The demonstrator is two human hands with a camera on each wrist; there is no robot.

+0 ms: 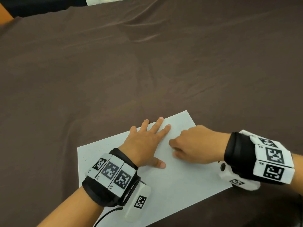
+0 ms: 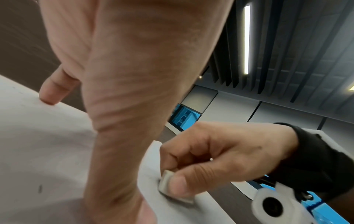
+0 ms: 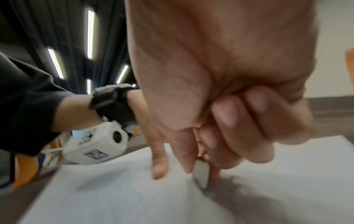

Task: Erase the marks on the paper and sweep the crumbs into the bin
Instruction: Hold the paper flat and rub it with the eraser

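My left hand lies flat on the paper, fingers spread and straight, pointing toward 1 o'clock. My right hand sits just beside it at 3 o'clock, fingers curled. From the head view the curled fingers hide what they hold; both wrist views show a small pale eraser pinched at the fingertips, its edge on the sheet. Brown cloth covers the bench. Marks and crumbs are faint specks near the paper's 10 o'clock edge, hard to make out.
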